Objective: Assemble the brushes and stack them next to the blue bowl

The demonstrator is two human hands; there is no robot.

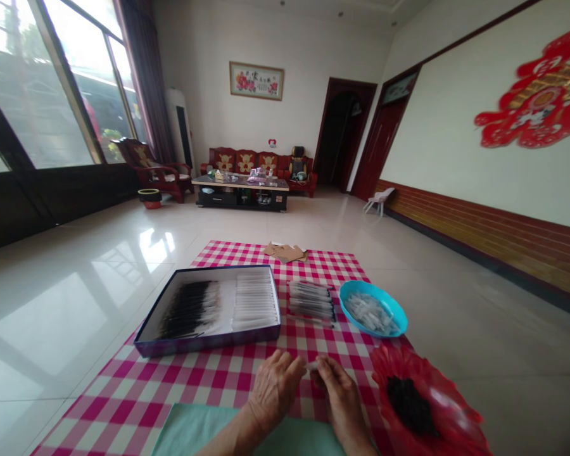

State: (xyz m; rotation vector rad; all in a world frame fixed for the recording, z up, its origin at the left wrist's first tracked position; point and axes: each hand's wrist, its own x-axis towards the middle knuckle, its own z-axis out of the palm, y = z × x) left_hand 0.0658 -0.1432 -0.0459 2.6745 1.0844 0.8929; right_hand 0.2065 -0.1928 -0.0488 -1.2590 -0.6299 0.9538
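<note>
Above the near part of the table, my left hand [276, 387] and my right hand [338, 391] are close together with their fingers pinched. A small whitish piece [312, 365] shows between them, at the right hand's fingertips. The left fingers are closed beside it; what they hold is hidden. Beyond my hands lies a row of clear pen-like sticks with dark ends [311, 299]. To their left, a shallow box [209, 342] holds slim black sticks [185, 309] and slim white sticks [254, 301]. A blue bowl [402, 310] at the right contains small translucent pieces [368, 311].
A red petal-edged bowl [449, 396] with small black parts [411, 405] stands at the near right. Torn cardboard [287, 253] lies at the far edge of the checked tablecloth [223, 373]. A pale green cloth [190, 427] lies under my forearms.
</note>
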